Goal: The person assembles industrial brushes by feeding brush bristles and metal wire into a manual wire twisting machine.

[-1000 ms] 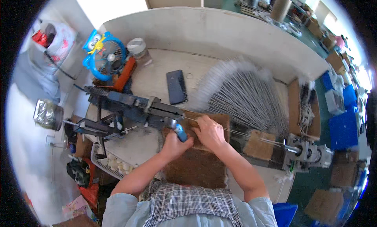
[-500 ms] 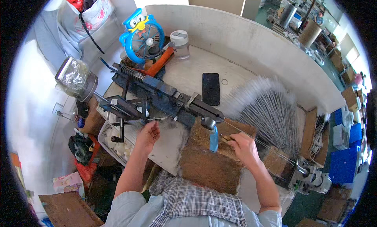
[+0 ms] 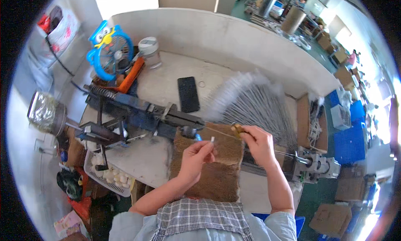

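Observation:
My left hand (image 3: 197,158) is closed over the brown pad, its thumb and fingertips pinching a small white piece (image 3: 212,139). Close by on the right, my right hand (image 3: 259,146) grips a small brass-coloured tool (image 3: 237,129); most of that tool is hidden in the fingers. A thin wire (image 3: 221,133) stretches from the end of the dark metal machine (image 3: 146,115) past the tool toward a metal clamp fixture (image 3: 314,163) at the right. Behind my left fingertips is a round metal knob (image 3: 189,132) with a blue handle (image 3: 198,137), partly covered.
Brown pad (image 3: 209,178) lies before me. Beyond are a fanned heap of thin wires (image 3: 255,105), a black phone (image 3: 188,94), a clear jar (image 3: 149,52) and a blue fan (image 3: 112,53). A white basket (image 3: 106,178) of pale pieces stands left; a curved wall (image 3: 217,36) bounds the table.
My left hand has moved right from beside the machine to the pad's middle, with the white piece now visible in it. My right hand still holds the brass-coloured tool. The whole view has shifted.

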### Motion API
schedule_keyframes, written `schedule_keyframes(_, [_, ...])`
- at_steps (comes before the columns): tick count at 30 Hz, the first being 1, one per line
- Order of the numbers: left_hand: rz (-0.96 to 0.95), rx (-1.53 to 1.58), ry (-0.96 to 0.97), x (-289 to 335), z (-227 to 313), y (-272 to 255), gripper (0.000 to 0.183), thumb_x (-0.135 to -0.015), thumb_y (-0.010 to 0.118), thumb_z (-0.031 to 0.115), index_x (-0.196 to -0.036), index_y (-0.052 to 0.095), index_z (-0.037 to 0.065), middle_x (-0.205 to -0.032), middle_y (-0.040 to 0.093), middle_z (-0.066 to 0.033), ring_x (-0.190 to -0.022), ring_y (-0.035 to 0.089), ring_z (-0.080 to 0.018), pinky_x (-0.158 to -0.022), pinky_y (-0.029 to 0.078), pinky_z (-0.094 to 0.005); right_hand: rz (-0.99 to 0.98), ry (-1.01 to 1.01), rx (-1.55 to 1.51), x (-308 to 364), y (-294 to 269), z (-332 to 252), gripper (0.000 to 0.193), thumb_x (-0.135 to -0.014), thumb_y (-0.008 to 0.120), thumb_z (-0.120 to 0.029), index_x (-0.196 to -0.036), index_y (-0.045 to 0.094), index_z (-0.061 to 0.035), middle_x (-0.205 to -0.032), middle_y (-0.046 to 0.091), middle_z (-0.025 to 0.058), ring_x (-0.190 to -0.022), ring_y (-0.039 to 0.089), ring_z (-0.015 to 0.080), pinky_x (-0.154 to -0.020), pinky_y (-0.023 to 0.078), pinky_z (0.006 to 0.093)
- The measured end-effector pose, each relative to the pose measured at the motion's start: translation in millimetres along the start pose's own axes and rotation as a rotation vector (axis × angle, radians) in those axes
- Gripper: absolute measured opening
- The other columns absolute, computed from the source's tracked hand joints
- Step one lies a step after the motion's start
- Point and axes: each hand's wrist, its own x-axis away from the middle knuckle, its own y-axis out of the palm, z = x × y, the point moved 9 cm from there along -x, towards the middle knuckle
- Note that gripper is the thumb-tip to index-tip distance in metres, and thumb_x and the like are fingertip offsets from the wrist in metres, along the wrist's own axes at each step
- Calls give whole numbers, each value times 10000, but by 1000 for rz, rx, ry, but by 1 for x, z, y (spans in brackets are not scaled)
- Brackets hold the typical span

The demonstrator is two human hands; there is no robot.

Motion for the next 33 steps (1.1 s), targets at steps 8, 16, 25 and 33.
schedule_keyframes(8, [-102, -154, 91, -24, -13, 45, 148, -879, 568, 171, -898, 613, 31, -786, 617, -32, -596, 527, -76, -548, 418, -219, -132, 103, -202, 12, -6, 23, 198, -757, 644, -75, -941, 636, -3, -853, 637, 137, -783, 603, 252, -704, 461, 308])
schedule_keyframes(16, [-42, -174, 93, -24, -8, 46, 127, -872, 576, 160, -868, 610, 37, -766, 609, -29, -598, 522, -75, -565, 416, -213, -174, 141, -308, 12, -5, 26, 197, -756, 643, -73, -941, 640, -5, -836, 629, 118, -755, 586, 235, -684, 455, 301])
schedule_keyframes(25, [198, -15, -16, -15, 2, 10, 128, -861, 605, 215, -877, 577, 91, -671, 563, 5, -572, 519, -80, -534, 423, -221, 16, -268, 260, -26, 27, -26, 130, -750, 623, -179, -814, 640, -67, -764, 618, 78, -778, 574, 267, -696, 468, 376])
schedule_keyframes(33, [142, -27, 5, -16, 1, 10, 178, -871, 589, 250, -861, 539, 79, -677, 568, -22, -542, 535, -102, -499, 428, -232, -187, -91, 92, -26, 46, -17, 202, -767, 620, -227, -842, 662, -44, -804, 639, 107, -809, 587, 284, -699, 470, 368])
